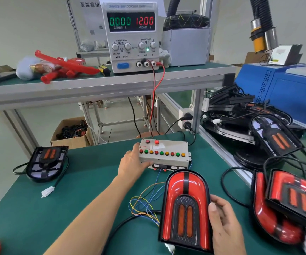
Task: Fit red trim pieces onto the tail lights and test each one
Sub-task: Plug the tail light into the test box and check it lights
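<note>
Two hands work around the white test box [164, 152] with its row of red, green and yellow buttons, which sits on the green counter [38, 208]. Left hand [133, 162] rests against the box's left end, fingers extended. Right hand [224, 221] grips the right edge of the black arch-shaped tail light with glossy red trim [184, 208], just in front of the box. Thin coloured wires [144, 205] and a black cable [122, 229] trail between box and light. Left of the box lies an untrimmed black tail light [46, 162]; to its right, trimmed lights [288, 205] and black housings [249, 118] are piled. Above the box, a shelf carries a grey DC power supply [132, 37] and loose red trim pieces [64, 66].
</note>
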`<state>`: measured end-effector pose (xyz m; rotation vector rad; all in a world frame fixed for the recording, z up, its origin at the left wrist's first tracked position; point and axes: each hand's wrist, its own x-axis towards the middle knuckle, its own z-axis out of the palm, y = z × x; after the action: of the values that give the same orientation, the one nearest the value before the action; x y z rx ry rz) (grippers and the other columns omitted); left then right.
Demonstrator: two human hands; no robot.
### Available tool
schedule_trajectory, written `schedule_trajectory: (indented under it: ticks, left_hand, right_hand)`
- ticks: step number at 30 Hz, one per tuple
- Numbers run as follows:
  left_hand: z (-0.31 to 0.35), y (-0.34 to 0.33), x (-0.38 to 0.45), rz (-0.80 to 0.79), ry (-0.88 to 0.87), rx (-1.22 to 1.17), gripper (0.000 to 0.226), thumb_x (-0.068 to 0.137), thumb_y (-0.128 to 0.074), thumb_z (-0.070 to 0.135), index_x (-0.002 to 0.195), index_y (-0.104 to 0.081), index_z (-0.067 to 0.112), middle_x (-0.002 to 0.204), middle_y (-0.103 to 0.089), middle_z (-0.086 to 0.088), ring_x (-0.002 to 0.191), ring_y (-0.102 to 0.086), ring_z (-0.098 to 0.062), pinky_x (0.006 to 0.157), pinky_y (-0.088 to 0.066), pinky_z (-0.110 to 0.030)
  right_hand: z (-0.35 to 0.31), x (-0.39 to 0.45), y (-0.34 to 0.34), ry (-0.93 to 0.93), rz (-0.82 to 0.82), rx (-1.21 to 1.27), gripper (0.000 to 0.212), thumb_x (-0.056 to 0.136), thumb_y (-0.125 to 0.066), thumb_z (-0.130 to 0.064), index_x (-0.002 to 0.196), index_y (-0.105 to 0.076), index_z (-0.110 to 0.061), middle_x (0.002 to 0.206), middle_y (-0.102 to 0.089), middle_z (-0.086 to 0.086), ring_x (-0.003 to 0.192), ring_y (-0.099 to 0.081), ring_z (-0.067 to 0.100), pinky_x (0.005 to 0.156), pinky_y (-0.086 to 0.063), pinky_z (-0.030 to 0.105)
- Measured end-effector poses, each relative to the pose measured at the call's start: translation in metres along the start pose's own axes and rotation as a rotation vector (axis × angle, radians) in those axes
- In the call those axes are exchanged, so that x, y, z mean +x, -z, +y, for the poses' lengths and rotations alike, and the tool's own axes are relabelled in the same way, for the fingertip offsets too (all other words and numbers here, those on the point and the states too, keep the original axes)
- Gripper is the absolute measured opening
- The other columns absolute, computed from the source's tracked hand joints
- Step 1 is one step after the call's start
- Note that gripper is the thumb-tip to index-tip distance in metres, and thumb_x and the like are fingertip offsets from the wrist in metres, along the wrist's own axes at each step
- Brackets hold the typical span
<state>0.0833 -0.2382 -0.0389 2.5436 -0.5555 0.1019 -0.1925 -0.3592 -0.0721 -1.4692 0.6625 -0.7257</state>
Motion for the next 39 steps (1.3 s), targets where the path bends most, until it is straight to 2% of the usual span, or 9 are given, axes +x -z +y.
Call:
schedule_trajectory:
  ticks: [10, 14, 17, 19, 24, 29, 32, 34, 39]
  left_hand:
    - [0.017, -0.013, -0.022, 0.065, 0.088, 0.067, 0.060, 0.089, -0.069, 0.054, 0.125, -0.046, 0.013, 0.110, -0.064, -0.014, 0.098, -0.063, -0.032, 0.074, -0.049, -0.038]
    - [0.015, -0.014, -0.027, 0.086, 0.064, 0.064, 0.056, 0.092, -0.066, 0.053, 0.130, -0.046, 0.016, 0.109, -0.064, -0.012, 0.095, -0.064, -0.032, 0.071, -0.048, -0.037]
    - [0.010, -0.015, -0.030, 0.100, -0.002, 0.073, 0.058, 0.097, -0.060, 0.048, 0.144, -0.038, 0.022, 0.114, -0.057, -0.011, 0.093, -0.064, -0.032, 0.068, -0.048, -0.036]
    - [0.009, -0.016, -0.032, 0.110, -0.053, 0.062, 0.053, 0.099, -0.059, 0.042, 0.144, -0.041, 0.022, 0.124, -0.053, -0.012, 0.095, -0.064, -0.035, 0.069, -0.051, -0.039]
    - [0.007, -0.016, -0.032, 0.113, -0.104, -0.011, 0.045, 0.101, -0.058, 0.032, 0.143, -0.048, 0.019, 0.126, -0.056, -0.015, 0.097, -0.064, -0.039, 0.078, -0.055, -0.045]
    - [-0.012, -0.013, -0.037, 0.075, -0.182, -0.157, 0.054, 0.100, -0.060, 0.022, 0.151, -0.043, 0.022, 0.128, -0.058, -0.012, 0.109, -0.061, -0.034, 0.093, -0.051, -0.043]
    - [-0.023, -0.013, -0.041, 0.015, -0.189, -0.223, 0.057, 0.101, -0.060, 0.021, 0.154, -0.040, 0.028, 0.131, -0.057, -0.011, 0.114, -0.061, -0.030, 0.100, -0.049, -0.042]
    - [-0.026, -0.014, -0.042, 0.009, -0.197, -0.217, 0.058, 0.101, -0.059, 0.021, 0.154, -0.038, 0.030, 0.131, -0.057, -0.010, 0.114, -0.061, -0.029, 0.099, -0.049, -0.042]
    - [-0.028, -0.021, -0.040, 0.030, -0.188, -0.215, 0.057, 0.102, -0.056, 0.020, 0.154, -0.037, 0.035, 0.129, -0.055, -0.005, 0.110, -0.060, -0.026, 0.093, -0.051, -0.038]
  right_hand:
    - [-0.004, 0.001, 0.002, -0.012, -0.020, 0.001, 0.014, 0.102, -0.056, -0.022, 0.111, -0.066, -0.028, 0.089, -0.078, -0.014, 0.076, -0.071, 0.001, 0.070, -0.049, 0.023]
    - [-0.002, 0.002, 0.002, -0.010, -0.020, -0.005, 0.014, 0.102, -0.057, -0.019, 0.109, -0.066, -0.027, 0.088, -0.078, -0.016, 0.075, -0.070, -0.003, 0.062, -0.048, 0.007]
    - [-0.002, 0.001, 0.002, -0.006, -0.031, -0.015, 0.015, 0.102, -0.057, -0.020, 0.109, -0.066, -0.029, 0.089, -0.078, -0.017, 0.077, -0.070, -0.003, 0.067, -0.049, 0.017]
    - [-0.002, 0.001, 0.002, -0.001, -0.033, -0.022, 0.014, 0.102, -0.057, -0.021, 0.109, -0.066, -0.030, 0.089, -0.078, -0.017, 0.078, -0.070, -0.003, 0.072, -0.047, 0.023]
    - [0.000, 0.001, 0.003, 0.008, -0.041, -0.019, 0.014, 0.102, -0.056, -0.024, 0.108, -0.064, -0.034, 0.092, -0.077, -0.018, 0.082, -0.071, -0.003, 0.066, -0.052, 0.014]
    - [0.001, 0.000, 0.002, 0.023, -0.046, -0.017, 0.014, 0.101, -0.056, -0.030, 0.106, -0.065, -0.040, 0.095, -0.078, -0.014, 0.085, -0.072, 0.002, 0.079, -0.051, 0.031]
    - [0.001, -0.001, 0.001, 0.037, -0.053, -0.008, 0.013, 0.095, -0.055, -0.043, 0.102, -0.065, -0.050, 0.097, -0.078, -0.014, 0.086, -0.073, 0.003, 0.081, -0.051, 0.033]
    - [0.000, -0.001, 0.000, 0.041, -0.053, -0.004, 0.017, 0.087, -0.055, -0.053, 0.100, -0.064, -0.054, 0.098, -0.078, -0.015, 0.087, -0.073, 0.002, 0.080, -0.052, 0.032]
    - [0.004, 0.002, 0.001, 0.057, -0.049, -0.008, 0.015, 0.091, -0.056, -0.048, 0.101, -0.064, -0.055, 0.097, -0.078, -0.017, 0.088, -0.072, -0.001, 0.078, -0.051, 0.029]
